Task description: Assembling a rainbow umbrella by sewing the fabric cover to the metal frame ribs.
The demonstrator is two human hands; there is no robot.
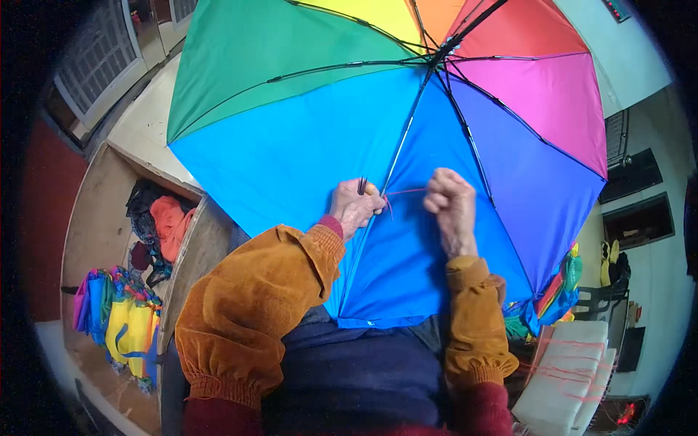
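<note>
Head view is showing the left hand [354, 207] with fingers pinching together on a metal rib [398, 149] of the rainbow umbrella [305, 138]. Right hand [449, 200] is curling into a fist, pulling a pink thread [407, 192] taut between both hands. That rib is running upward from the fingers toward the hub.

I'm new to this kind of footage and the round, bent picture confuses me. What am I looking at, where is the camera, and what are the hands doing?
The camera sits on a person's head and looks down, so their own arms come in from below; the wide lens bends the edges. An open rainbow umbrella lies with its inside and ribs toward the person. The left hand pinches a rib against the blue cloth. The right hand is closed on a pink thread stretched between the hands. Left of them, a wooden bin holds folded umbrellas.
</note>
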